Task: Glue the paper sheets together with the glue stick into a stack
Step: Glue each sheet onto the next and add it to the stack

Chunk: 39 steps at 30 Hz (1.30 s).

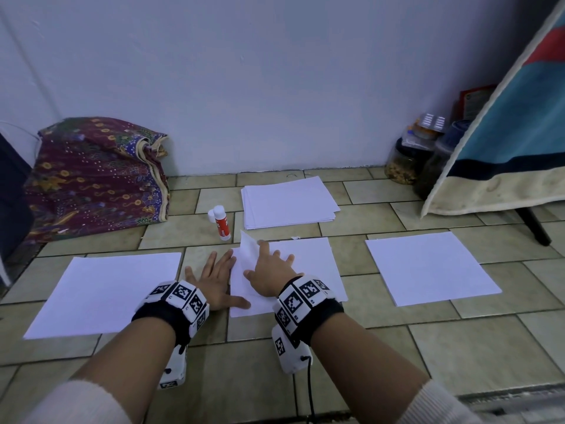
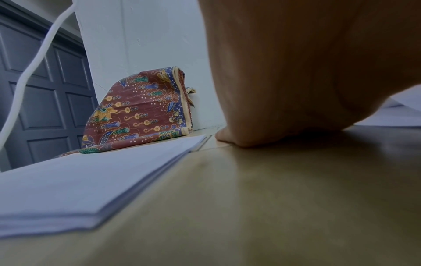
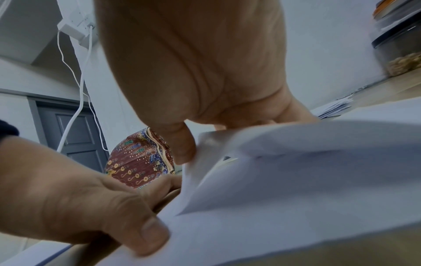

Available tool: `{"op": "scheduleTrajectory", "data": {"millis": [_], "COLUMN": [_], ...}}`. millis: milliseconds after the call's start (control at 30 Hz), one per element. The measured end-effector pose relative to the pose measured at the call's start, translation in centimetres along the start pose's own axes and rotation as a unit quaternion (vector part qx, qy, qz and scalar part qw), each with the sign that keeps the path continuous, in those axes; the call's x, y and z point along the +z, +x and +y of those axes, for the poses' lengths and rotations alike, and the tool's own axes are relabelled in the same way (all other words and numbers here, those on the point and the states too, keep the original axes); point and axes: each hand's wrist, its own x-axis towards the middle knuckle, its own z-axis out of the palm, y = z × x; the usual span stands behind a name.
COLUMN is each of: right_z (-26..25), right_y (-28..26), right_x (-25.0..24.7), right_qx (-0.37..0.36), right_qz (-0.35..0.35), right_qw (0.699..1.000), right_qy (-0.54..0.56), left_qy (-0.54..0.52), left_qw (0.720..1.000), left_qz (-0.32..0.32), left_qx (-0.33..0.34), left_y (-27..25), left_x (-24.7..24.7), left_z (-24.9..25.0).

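Observation:
A white middle sheet [image 1: 312,264] lies on the tiled floor in front of me. Its top-left corner [image 1: 249,249] stands curled up, held between the thumb and forefinger of my right hand [image 1: 269,270]; the other fingers spread over the paper. The right wrist view shows that raised flap [image 3: 227,171] beside my right thumb. My left hand [image 1: 214,280] lies flat on the floor just left of it, fingers spread, thumb pressing the sheet's lower left edge. An uncapped red-and-white glue stick [image 1: 222,223] stands behind the hands, its cap [image 1: 211,215] beside it.
More white paper lies around: a thin stack at left [image 1: 107,292], a sheet at right [image 1: 428,267], a pile by the wall [image 1: 287,203]. A patterned cloth bundle [image 1: 94,175] sits at back left. Jars [image 1: 403,160] and a hanging blanket [image 1: 504,133] stand at right.

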Motion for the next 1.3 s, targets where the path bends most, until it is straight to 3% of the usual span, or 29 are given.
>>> {"op": "scheduleTrajectory", "data": {"millis": [233,1300], "right_z": [-0.2,-0.3], "right_y": [0.0,-0.9], "right_x": [-0.2,-0.7], "right_qx": [0.007,0.011], "right_qz": [-0.047,-0.071], "right_qw": [0.997,0.995], "right_qy": [-0.052,-0.067], "left_qy": [-0.02,0.039], "left_qw": [1.0,0.999], "left_qz": [0.005,-0.006], "left_qx": [0.01,-0.002], "left_y": [-0.3,-0.4], "left_x": [-0.2,-0.2], "left_z": [-0.6,-0.2]}}
